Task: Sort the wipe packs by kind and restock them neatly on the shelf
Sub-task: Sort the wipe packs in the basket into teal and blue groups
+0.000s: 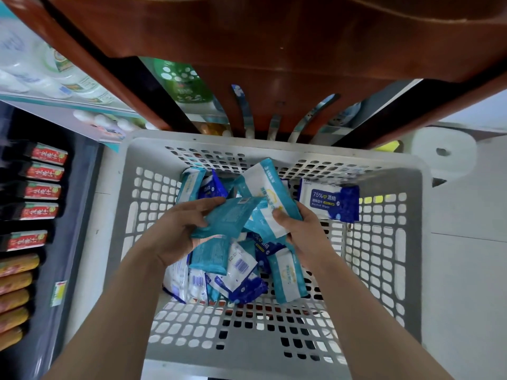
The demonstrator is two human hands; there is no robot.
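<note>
Left hand (pixel 175 231) grips a teal pack (pixel 227 218) above the basket (pixel 129 156), right hand (pixel 304 234) a white-teal pack (pixel 263 193); likely soft, light, slippery pouches, best pinched mid-body

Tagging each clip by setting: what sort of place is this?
Probably a small shop aisle. Identical red-labelled bottles line the left shelf, a green bottle stands ahead, and the left hand and right hand hold a teal pack and a white-and-teal pack over a grey basket of stock.
</note>
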